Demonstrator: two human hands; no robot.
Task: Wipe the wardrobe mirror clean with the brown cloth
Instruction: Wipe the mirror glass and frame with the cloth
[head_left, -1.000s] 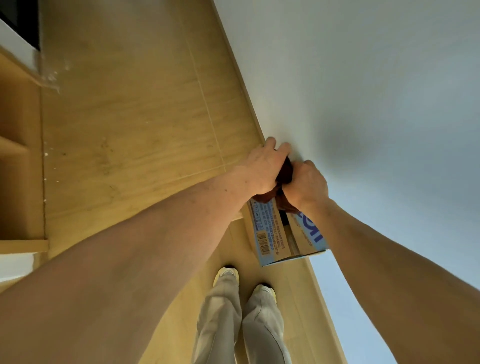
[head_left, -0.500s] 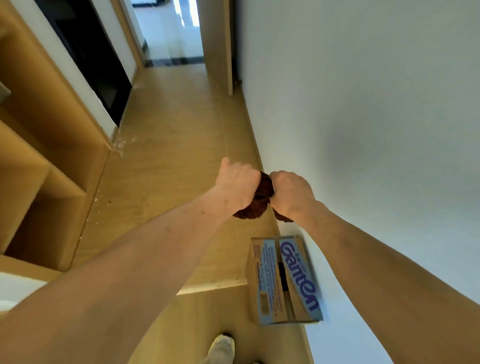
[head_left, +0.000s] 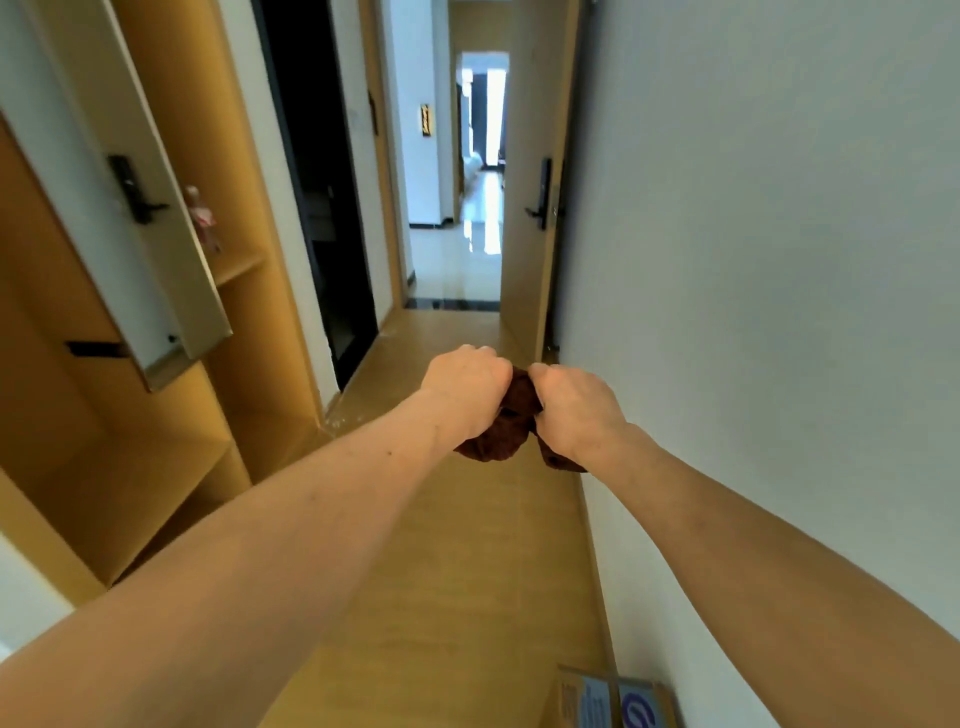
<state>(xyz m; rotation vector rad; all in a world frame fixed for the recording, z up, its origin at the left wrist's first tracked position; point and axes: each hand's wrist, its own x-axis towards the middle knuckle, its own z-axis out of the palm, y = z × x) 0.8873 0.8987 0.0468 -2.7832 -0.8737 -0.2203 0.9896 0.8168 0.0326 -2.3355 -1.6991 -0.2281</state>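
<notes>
Now both hands, left (head_left: 467, 387) and right (head_left: 576, 402), grip the brown cloth (head_left: 506, 423) bunched between them.

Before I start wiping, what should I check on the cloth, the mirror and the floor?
1. Grip on cloth: ok; left hand and right hand both clutch the brown cloth.
2. Cloth spread flat: not ok; bunched up.
3. Cloth on mirror: not ok; it is off to the left, untouched.
4. Dirty spots located: cannot tell.
5. Path on floor: ok; box sits by the right wall.
</notes>
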